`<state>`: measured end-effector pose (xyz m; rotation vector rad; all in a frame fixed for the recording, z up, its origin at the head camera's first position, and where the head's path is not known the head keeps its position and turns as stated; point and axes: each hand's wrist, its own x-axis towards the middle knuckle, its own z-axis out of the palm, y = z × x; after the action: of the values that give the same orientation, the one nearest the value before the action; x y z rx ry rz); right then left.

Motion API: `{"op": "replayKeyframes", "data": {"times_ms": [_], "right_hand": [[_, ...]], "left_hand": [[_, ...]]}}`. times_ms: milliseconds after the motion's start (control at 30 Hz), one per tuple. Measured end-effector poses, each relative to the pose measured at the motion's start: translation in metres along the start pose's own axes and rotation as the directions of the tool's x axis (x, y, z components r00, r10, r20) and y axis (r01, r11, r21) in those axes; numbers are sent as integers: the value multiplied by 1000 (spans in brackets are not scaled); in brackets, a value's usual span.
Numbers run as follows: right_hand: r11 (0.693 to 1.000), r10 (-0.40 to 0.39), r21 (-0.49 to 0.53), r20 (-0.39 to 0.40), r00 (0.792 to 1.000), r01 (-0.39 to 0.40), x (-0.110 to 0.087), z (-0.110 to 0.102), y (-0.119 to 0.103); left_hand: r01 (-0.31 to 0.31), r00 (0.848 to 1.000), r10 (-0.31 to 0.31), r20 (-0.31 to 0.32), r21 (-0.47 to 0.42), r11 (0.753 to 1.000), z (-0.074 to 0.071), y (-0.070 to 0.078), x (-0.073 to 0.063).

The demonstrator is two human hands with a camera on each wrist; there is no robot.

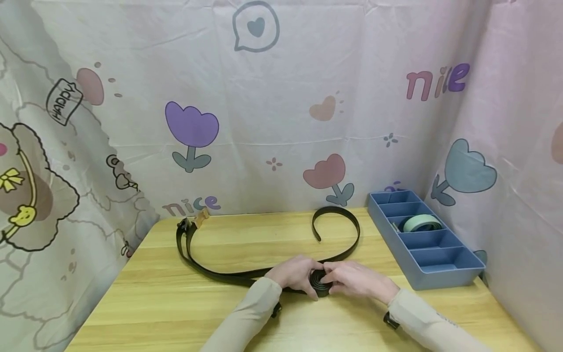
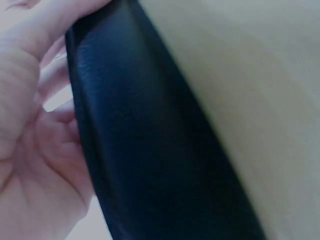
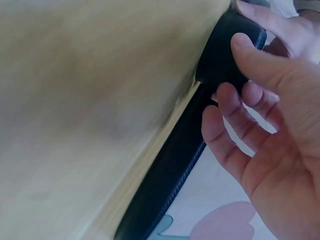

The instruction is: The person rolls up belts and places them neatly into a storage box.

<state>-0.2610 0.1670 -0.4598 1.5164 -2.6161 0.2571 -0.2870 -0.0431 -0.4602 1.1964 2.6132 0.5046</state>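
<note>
Left hand (image 1: pixel 295 275) and right hand (image 1: pixel 358 279) both grip the coiled belt (image 1: pixel 320 289), well in from the tabletop's (image 1: pixel 132 293) far edge. Gold buckle (image 1: pixel 201 218) lies near the far left corner. Rolling appears under way, unfinished; next move probably calls for tight, even turns.

On my feed I see beige sleeves (image 1: pixel 248 315), faint lettering (image 1: pixel 446 319) on the right one, and a black fitting (image 1: pixel 390 320) near each cuff (image 1: pixel 398 304).
</note>
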Motion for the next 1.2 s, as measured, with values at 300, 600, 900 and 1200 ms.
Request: {"op": "replayKeyframes", "data": {"times_ms": [300, 600, 900, 1200], "right_hand": [[999, 25, 27, -16, 1000, -25, 8, 5, -9], [991, 115, 73, 5, 993, -115, 10, 6, -12], [997, 58, 52, -24, 998, -57, 11, 9, -12], [996, 75, 44, -47, 996, -73, 14, 15, -13]], "left_hand": [[-3, 996, 13, -86, 119, 993, 1, 0, -12], [13, 995, -5, -99, 78, 997, 3, 0, -14], [49, 996, -44, -83, 51, 998, 4, -1, -17], [152, 976, -123, -178, 163, 975, 4, 5, -17]]}}
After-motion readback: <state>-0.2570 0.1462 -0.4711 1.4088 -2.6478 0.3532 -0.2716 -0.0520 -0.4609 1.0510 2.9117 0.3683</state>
